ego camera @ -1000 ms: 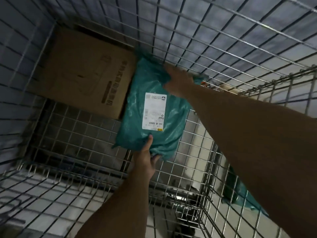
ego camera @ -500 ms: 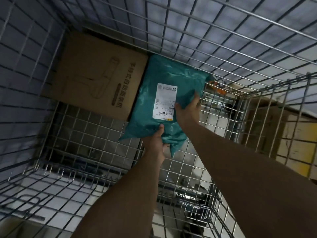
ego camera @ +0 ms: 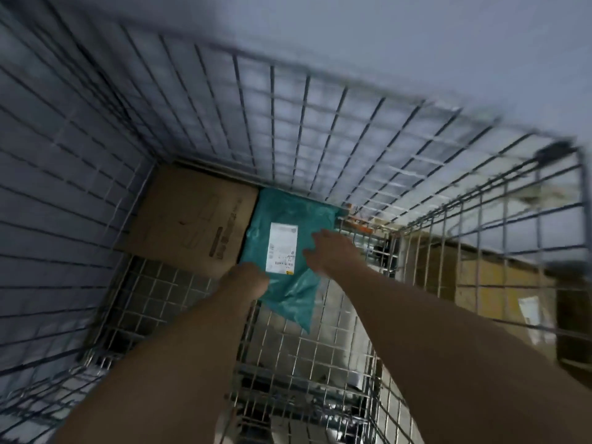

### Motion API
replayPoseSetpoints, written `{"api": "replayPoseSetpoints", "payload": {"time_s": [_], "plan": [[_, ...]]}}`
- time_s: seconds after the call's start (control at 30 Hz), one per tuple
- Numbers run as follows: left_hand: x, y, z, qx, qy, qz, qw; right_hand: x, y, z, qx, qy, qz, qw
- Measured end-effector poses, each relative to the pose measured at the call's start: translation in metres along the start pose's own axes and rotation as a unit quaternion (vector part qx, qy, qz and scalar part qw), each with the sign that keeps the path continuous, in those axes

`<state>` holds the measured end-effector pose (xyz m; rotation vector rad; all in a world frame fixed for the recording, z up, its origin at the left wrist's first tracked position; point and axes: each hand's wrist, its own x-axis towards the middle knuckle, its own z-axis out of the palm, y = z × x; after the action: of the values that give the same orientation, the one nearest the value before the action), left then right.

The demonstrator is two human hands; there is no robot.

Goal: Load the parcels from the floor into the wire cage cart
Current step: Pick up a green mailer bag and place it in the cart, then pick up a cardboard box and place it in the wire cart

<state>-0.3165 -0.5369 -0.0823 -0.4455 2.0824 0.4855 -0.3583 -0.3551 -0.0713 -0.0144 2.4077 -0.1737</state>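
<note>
A teal plastic parcel (ego camera: 290, 216) with a white label lies flat on the wire cage cart's floor (ego camera: 153, 293), against the back wall. A brown cardboard box (ego camera: 192, 219) sits to its left, touching it. My left hand (ego camera: 248, 280) is at the parcel's near left edge; motion blur hides its fingers. My right hand (ego camera: 330, 254) hovers over the parcel's right side with its fingers loosely spread, holding nothing that I can see.
The cart's wire walls (ego camera: 288, 123) rise on all sides around the hands. Bare mesh floor lies in front of the box and parcel. Outside the right wall stand brown cardboard boxes (ego camera: 480, 277).
The view has pulled back and up. The parcel has settled flat on the cart floor. My right hand has come off its right edge and opened.
</note>
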Motion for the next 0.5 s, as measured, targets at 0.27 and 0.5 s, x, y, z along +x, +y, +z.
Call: {"api": "replayPoseSetpoints", "payload": {"time_s": [0.27,0.5], "plan": [[-0.230,0.121,-0.178,0.228,0.261,0.205,0.915,-0.168,0.011,-0.245,-0.041,0.103,-0.068,0.992],[-0.499,0.202,-0.262,0.277,0.443,0.226,0.822,-0.388,0.039,-0.442,-0.072,0.321,-0.093,0.940]]}}
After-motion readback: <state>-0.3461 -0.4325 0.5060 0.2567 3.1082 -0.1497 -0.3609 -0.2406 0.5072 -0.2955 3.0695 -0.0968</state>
